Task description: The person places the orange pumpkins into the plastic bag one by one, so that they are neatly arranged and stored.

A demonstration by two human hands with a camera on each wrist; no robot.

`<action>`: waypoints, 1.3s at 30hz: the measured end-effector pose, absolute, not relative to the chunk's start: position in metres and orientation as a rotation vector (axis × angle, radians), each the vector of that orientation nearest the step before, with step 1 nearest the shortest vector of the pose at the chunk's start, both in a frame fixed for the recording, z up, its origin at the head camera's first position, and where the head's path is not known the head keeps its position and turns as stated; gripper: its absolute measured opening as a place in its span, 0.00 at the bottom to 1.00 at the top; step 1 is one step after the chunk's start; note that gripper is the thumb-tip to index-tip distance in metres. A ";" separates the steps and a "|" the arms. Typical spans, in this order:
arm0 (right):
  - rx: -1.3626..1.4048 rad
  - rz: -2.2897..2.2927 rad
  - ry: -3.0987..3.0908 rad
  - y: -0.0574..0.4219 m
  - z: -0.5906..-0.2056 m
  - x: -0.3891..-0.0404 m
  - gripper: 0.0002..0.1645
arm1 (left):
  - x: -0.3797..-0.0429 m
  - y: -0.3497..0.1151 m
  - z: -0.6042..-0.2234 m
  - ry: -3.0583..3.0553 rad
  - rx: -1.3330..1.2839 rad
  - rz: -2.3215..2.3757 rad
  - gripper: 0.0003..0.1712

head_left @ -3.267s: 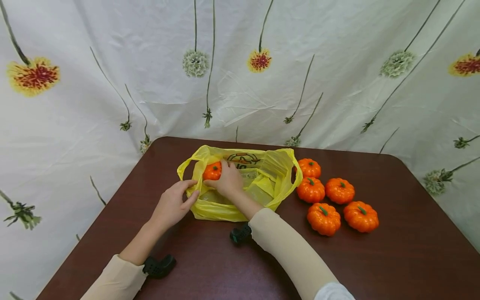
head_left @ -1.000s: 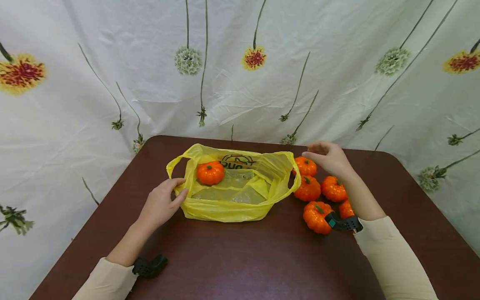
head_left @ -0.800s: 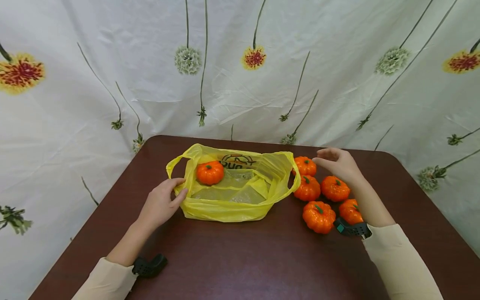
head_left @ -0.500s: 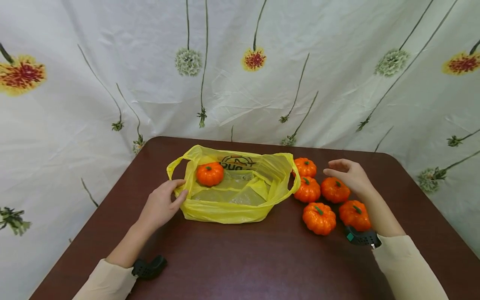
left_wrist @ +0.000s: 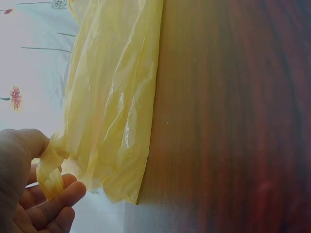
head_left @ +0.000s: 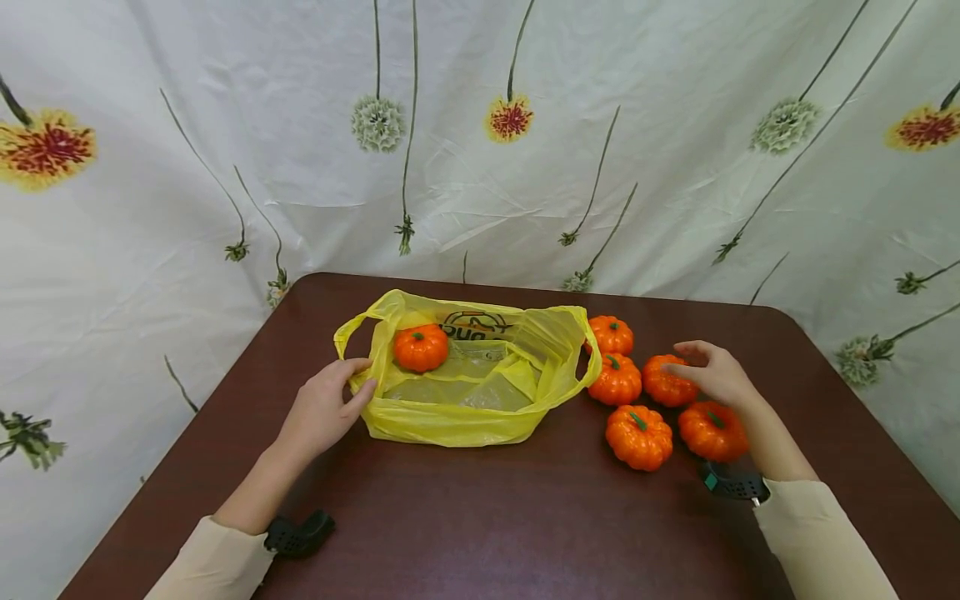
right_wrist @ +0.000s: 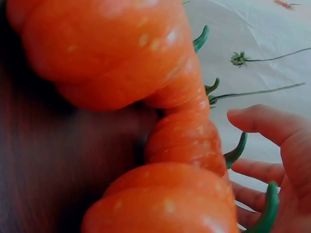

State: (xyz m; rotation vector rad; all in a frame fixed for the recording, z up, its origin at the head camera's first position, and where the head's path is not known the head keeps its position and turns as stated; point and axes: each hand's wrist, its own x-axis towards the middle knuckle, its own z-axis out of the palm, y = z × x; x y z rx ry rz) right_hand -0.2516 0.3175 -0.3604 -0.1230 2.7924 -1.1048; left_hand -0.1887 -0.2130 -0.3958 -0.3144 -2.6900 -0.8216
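Observation:
A yellow plastic bag (head_left: 450,425) stands with its mouth open on the table, one small orange pumpkin (head_left: 422,348) inside at its left. My left hand (head_left: 322,404) holds the bag's left side; in the left wrist view, the handle (left_wrist: 51,177) runs between its thumb and curled fingers. Right of the bag sit several more pumpkins with green stems. Over the middle-right pumpkin (head_left: 663,383) my right hand (head_left: 716,375) hovers, thumb and fingers spread and holding nothing. The right wrist view shows this hand (right_wrist: 291,160) beside the stems, above the pumpkins' tops.
Other pumpkins include the rear one (head_left: 611,335), one against the bag's right handle (head_left: 617,382), and two at the front, left (head_left: 639,437) and right (head_left: 712,432). The dark wooden table (head_left: 495,517) ends at a floral cloth (head_left: 465,167) hanging behind.
My right hand has left the pumpkin in the bag, swung right past the rear pumpkin, then come nearer and down over the middle-right one. My left hand keeps its hold on the bag.

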 end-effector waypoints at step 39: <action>-0.117 -1.097 2.806 0.324 -0.371 -0.249 0.50 | -0.187 -0.211 -0.395 -2.682 -0.329 -0.821 0.21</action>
